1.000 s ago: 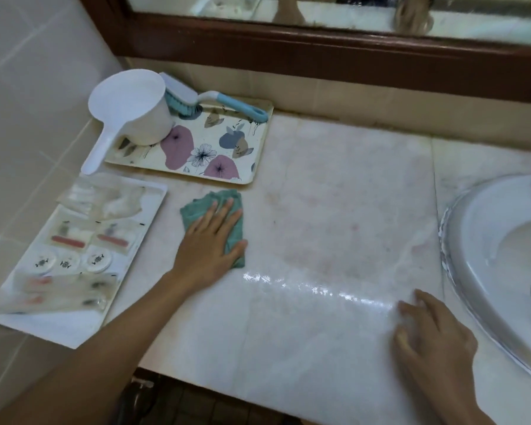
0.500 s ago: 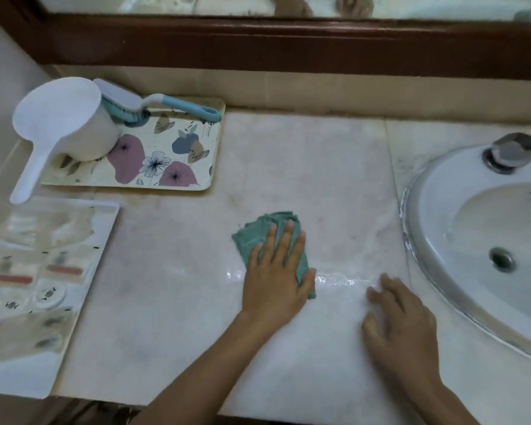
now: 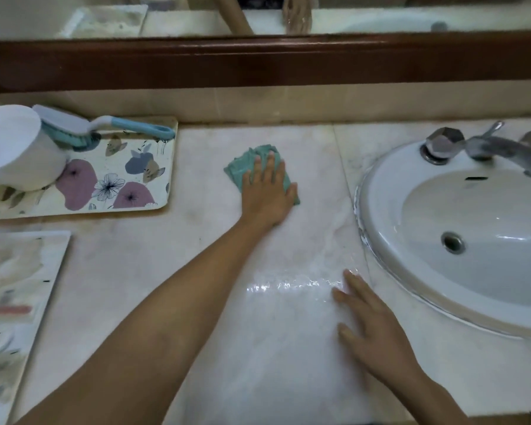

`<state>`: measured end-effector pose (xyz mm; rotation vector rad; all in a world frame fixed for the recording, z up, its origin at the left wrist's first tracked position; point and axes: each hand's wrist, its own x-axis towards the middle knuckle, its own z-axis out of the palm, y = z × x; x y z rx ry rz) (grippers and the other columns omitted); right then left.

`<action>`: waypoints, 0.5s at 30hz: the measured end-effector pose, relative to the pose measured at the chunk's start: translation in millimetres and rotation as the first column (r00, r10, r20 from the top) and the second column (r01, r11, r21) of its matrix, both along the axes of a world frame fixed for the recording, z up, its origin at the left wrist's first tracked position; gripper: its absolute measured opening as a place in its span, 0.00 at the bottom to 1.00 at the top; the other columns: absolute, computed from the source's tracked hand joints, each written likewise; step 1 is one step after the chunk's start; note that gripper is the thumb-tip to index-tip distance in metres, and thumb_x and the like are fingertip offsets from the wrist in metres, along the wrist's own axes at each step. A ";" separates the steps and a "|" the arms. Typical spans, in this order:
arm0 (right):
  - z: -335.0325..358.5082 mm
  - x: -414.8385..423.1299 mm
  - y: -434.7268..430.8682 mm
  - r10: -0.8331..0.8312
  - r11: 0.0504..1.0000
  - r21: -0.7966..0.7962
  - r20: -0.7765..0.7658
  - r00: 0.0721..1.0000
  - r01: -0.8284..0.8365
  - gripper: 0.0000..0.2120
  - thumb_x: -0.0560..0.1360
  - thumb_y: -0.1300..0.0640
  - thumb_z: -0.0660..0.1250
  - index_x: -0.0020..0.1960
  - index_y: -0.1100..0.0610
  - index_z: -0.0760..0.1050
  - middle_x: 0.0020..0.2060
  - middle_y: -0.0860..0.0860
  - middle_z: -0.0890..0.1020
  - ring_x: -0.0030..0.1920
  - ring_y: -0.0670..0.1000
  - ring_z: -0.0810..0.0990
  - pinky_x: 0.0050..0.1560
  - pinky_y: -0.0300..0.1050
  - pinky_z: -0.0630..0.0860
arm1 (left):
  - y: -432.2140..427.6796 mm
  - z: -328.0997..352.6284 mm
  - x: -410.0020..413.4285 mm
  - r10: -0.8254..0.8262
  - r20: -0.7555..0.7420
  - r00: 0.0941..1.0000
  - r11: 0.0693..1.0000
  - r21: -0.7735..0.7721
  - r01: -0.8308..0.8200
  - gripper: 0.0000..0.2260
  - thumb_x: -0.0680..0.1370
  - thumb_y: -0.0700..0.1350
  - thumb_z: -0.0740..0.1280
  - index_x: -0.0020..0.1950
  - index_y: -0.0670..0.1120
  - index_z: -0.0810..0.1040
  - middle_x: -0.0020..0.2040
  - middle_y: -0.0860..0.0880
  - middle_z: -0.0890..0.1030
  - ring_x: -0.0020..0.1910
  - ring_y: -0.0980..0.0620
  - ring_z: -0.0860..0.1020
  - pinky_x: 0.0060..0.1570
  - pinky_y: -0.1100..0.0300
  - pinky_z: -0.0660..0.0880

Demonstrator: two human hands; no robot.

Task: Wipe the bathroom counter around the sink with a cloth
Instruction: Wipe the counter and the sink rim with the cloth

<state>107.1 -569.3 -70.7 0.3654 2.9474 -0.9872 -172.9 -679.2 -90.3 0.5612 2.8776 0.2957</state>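
A crumpled teal cloth point(image 3: 241, 168) lies on the pale marble counter point(image 3: 203, 271), midway between the floral tray and the sink. My left hand point(image 3: 267, 194) presses flat on the cloth, fingers spread and pointing toward the back wall; most of the cloth is hidden under it. My right hand point(image 3: 371, 326) rests palm down on the counter near the front, just left of the white oval sink point(image 3: 380, 210), with nothing in it. A wet glossy streak point(image 3: 288, 283) runs across the counter beside its fingertips.
At the back left a floral tray point(image 3: 129, 179) holds a white scoop point(image 3: 16, 148) and a blue-handled scrub brush point(image 3: 105, 125). A white tray point(image 3: 16, 286) of small toiletries sits at the left edge. The chrome faucet point(image 3: 485, 148) stands behind the basin. A wood-framed mirror point(image 3: 258, 62) spans the wall.
My left hand has slid the cloth from beside the floral tray rightward and toward the back of the counter. My right hand has stayed planted near the sink.
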 end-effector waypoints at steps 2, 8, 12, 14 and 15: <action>10.1 8.1 -3.5 -0.172 0.981 -0.099 -0.064 0.983 0.165 0.22 0.65 0.47 0.57 0.54 0.50 0.81 0.67 0.42 0.73 0.66 0.42 0.68 0.61 0.27 0.59 | 8.1 -2.7 53.5 -0.121 -0.012 0.993 0.992 0.042 0.121 0.30 0.81 0.60 0.49 0.80 0.50 0.49 0.80 0.50 0.43 0.78 0.46 0.40 0.75 0.44 0.44; 31.3 55.2 9.3 -0.474 0.878 -0.145 -0.146 0.868 0.455 0.13 0.66 0.52 0.60 0.45 0.51 0.80 0.47 0.49 0.77 0.49 0.53 0.76 0.51 0.29 0.67 | 15.5 -9.2 217.7 -0.281 -0.011 0.959 0.943 0.179 0.279 0.30 0.81 0.60 0.49 0.80 0.51 0.49 0.80 0.51 0.41 0.77 0.50 0.34 0.73 0.49 0.35; 31.5 81.5 27.1 -0.482 0.867 -0.148 -0.010 0.876 0.476 0.14 0.73 0.68 0.65 0.51 0.51 0.77 0.48 0.49 0.77 0.46 0.52 0.77 0.44 0.39 0.69 | 29.7 -5.0 274.6 -0.229 0.040 0.973 0.946 0.244 0.213 0.28 0.82 0.60 0.42 0.80 0.51 0.45 0.79 0.51 0.37 0.76 0.52 0.31 0.72 0.51 0.33; 32.5 84.4 37.1 -0.461 0.873 -0.160 0.038 0.886 0.461 0.15 0.74 0.68 0.64 0.55 0.52 0.76 0.50 0.50 0.77 0.46 0.49 0.76 0.44 0.39 0.69 | 39.5 -3.7 289.1 -0.175 0.026 0.984 0.948 0.275 0.162 0.29 0.81 0.60 0.38 0.80 0.51 0.49 0.80 0.51 0.41 0.77 0.53 0.34 0.72 0.51 0.35; 30.4 84.2 42.4 -0.448 0.880 -0.153 0.053 0.892 0.451 0.15 0.75 0.66 0.64 0.58 0.54 0.76 0.51 0.51 0.77 0.47 0.50 0.75 0.46 0.41 0.70 | 42.5 -3.5 291.3 -0.156 0.036 0.987 0.938 0.319 0.136 0.29 0.81 0.60 0.38 0.80 0.51 0.51 0.80 0.53 0.43 0.77 0.55 0.35 0.73 0.51 0.37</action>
